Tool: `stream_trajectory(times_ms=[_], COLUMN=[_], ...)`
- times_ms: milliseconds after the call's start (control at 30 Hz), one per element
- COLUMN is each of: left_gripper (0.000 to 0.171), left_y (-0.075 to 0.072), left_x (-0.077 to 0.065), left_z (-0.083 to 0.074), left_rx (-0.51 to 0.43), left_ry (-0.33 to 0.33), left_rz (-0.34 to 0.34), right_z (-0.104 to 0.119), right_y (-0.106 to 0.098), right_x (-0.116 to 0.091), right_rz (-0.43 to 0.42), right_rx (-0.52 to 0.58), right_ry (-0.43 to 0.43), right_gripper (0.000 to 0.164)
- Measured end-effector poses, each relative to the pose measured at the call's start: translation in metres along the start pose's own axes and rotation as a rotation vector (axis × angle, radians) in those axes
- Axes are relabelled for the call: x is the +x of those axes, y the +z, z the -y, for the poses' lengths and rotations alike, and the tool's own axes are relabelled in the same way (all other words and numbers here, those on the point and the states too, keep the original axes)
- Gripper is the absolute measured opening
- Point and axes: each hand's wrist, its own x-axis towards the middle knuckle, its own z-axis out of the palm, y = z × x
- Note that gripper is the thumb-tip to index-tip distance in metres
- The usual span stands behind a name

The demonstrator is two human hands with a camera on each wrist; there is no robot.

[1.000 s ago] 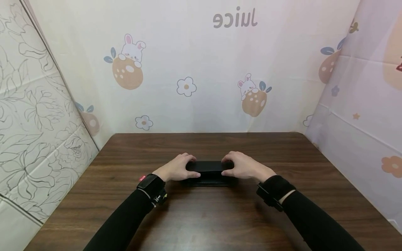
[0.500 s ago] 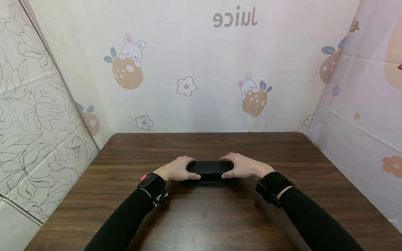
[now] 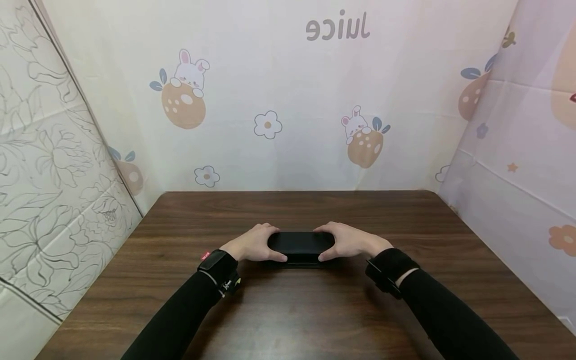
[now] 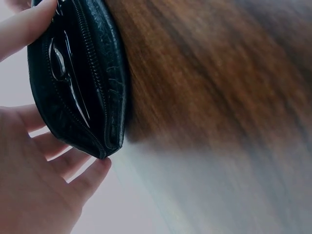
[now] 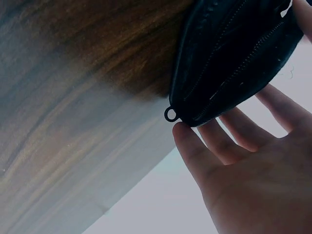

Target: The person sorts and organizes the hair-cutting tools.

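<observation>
A long black zip pouch (image 3: 300, 243) lies on the brown wooden table, its zipped mouth facing the person. My left hand (image 3: 255, 243) holds the pouch's left end, thumb at the front and fingers round the back. At the opposite end, my right hand (image 3: 350, 240) grips it the same way. The left wrist view shows the zipper teeth (image 4: 91, 53) parted and a shiny, rounded, lens-like thing (image 4: 59, 60) inside; the rest of the contents is hidden in shadow. A small black ring (image 5: 170, 114) sticks out at the right end, beside the right hand's fingertip.
The wooden table (image 3: 288, 310) spreads around the pouch. Behind it hangs a pale printed cloth (image 3: 288, 75) with rabbits and fruit. White floral panels (image 3: 58, 175) stand at the left, and another printed cloth (image 3: 517, 200) hangs at the right.
The upper part of the pouch has tipped down toward the person, and the front gap looks narrower. Both thumbs have sunk slightly; the hands remain at the two ends.
</observation>
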Motion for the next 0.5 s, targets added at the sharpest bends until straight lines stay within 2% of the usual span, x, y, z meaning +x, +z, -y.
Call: stream_trajectory(times_ms=[300,500], left_gripper=[0.089,0.088], left_y=[0.0016,0.0026], left_x=[-0.0016,-0.0021], left_z=[-0.0004,-0.0003], left_rx=[0.014,0.032], left_ry=[0.026,0.041], left_rz=[-0.031,-0.045], right_z=[-0.0011,-0.0011], right_y=[0.0065,0.0102], right_x=[-0.002,-0.0017], right_rz=[-0.059,-0.088], right_rx=[-0.046,-0.092], right_ry=[-0.021,-0.037], right_gripper=[0.079,0.086])
